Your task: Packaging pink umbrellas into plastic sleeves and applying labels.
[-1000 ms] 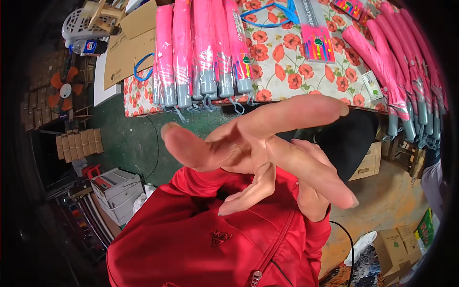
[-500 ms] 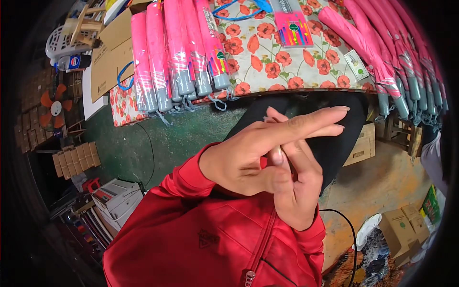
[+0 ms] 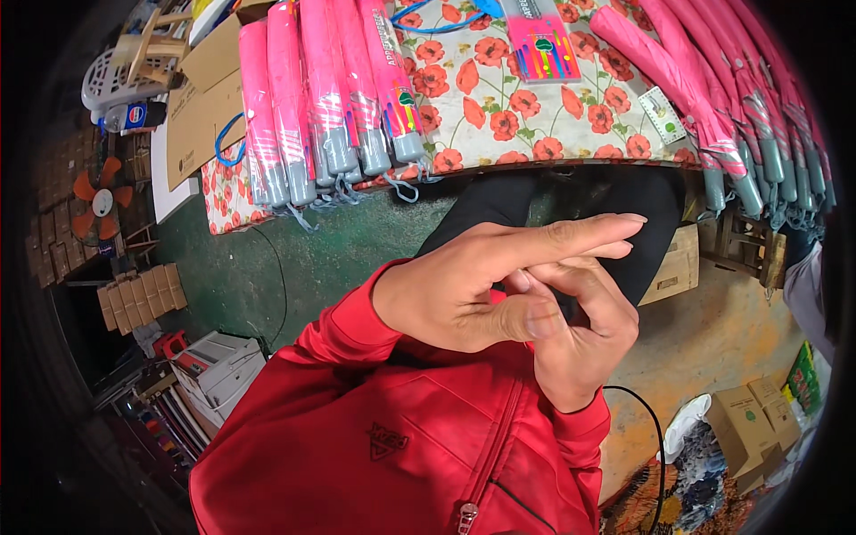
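My hands meet in front of my red jacket, above my lap. My left hand [image 3: 464,290] has its fingers stretched out to the right, and its thumb lies across the fingers of the other hand. Bent and pressed against the left palm are the fingers of my right hand [image 3: 596,325]; the overlap hides whether anything is between them. Both hands stay apart from the table. Beyond them, at the table's left, lie several pink folded umbrellas [image 3: 308,98] in clear sleeves, grey handles toward me. More pink umbrellas [image 3: 713,107] are bunched at the right.
A flower-patterned cloth covers the table [image 3: 499,125]. On it lie a pink printed sleeve [image 3: 541,45], a small white card [image 3: 662,116] and a blue cord [image 3: 437,27]. Cardboard boxes [image 3: 753,428] stand at lower right. An orange-bladed fan [image 3: 103,201] is at far left.
My right hand has shifted slightly right and up, its fingers bending more against the left palm. My left hand keeps nearly the same pose. The umbrellas have not been moved.
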`<state>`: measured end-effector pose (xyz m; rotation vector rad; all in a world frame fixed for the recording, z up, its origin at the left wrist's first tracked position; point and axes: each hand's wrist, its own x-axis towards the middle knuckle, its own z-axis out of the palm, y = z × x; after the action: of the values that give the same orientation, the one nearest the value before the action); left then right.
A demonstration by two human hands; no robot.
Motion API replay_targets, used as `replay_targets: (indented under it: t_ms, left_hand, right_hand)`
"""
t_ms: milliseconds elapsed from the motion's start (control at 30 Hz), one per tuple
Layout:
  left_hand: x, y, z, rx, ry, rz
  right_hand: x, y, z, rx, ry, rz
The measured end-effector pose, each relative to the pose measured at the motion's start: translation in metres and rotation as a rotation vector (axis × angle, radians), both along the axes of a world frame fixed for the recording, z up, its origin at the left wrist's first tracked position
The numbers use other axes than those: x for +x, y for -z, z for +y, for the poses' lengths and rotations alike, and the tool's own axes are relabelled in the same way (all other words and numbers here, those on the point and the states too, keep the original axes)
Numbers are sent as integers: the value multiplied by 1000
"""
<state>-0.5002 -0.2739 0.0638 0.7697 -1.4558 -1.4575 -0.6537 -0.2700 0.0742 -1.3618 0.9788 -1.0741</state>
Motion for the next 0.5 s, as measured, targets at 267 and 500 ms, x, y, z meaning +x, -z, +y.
replay_targets:
  t_ms: [267,500]
  left_hand:
    - [8,-19,-1,243,56,52]
    - [29,-20,3,463,246,865]
  right_hand:
    - [-2,9,2,218,178,-233]
    - [-34,17,4,335,107,-229]
